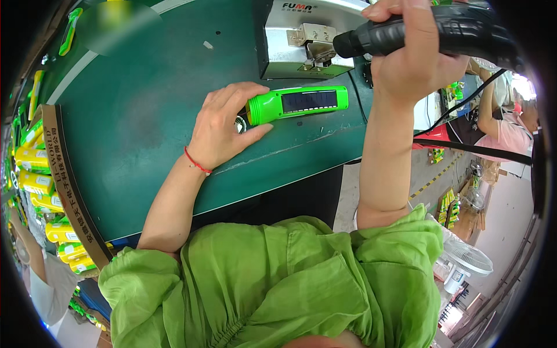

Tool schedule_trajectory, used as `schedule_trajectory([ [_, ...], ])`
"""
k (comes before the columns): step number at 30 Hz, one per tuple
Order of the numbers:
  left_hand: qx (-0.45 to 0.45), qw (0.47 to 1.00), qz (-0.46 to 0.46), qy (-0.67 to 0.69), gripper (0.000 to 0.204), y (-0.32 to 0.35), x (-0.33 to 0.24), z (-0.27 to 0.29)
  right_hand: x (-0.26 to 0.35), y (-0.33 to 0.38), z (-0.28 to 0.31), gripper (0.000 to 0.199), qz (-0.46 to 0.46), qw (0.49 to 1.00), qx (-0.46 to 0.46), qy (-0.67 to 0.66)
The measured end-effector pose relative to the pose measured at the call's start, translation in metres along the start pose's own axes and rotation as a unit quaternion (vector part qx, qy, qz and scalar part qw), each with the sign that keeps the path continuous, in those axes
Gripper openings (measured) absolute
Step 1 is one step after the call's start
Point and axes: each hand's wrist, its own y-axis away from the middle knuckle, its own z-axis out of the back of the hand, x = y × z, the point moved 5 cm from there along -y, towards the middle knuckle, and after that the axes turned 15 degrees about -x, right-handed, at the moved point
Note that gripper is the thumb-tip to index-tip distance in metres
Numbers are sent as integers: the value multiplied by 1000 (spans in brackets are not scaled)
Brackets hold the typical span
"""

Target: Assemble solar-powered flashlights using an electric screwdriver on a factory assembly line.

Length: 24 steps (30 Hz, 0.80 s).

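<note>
Sleeves [278, 284] of bright green cloth lowest in view, both bare forearms rising out of them toward the bench. Red cord bracelet [197, 161] around the wrist just behind the left hand [223, 124]. Left hand half closed, palm down, thumb and fingers curled about the head end of a green torch [296, 103], pinning it flat on the green bench top [145, 116]. Torch body stretching away to the right of that hand, dark rectangular panel facing up, shiny reflector end tucked under the fingers. Above and to the right of the left hand, right hand [415, 58] wrapped tight in a full fist around a black electric screwdriver [429, 32], nose of the tool pointing left, raised clear of the torch. Black cable [464, 101] trailing down below and to the right of the right hand. Just left of the screwdriver's nose, beyond the torch, a grey metal machine box [290, 46] with a brass-coloured bracket on its face. Far to the left of the left hand, past the bench edge, a cardboard box [64, 174] rim and a row of yellow and green torches [35, 182] stacked inside. Far to the right of the right hand, another person in a pink top [513, 136], and lower down a white fan [467, 258] on the floor.
</note>
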Motion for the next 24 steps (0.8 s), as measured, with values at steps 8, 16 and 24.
schedule_trajectory([
  [8,0,1000,16,6,56,0,7,4,-13,7,-5,58,91,995,39,0],
  [16,-34,999,-10,-2,53,-1,9,3,-24,11,-15,49,-91,991,77,-54],
  [24,-25,1000,18,-4,55,3,10,4,12,56,1,55,-122,990,56,-48],
])
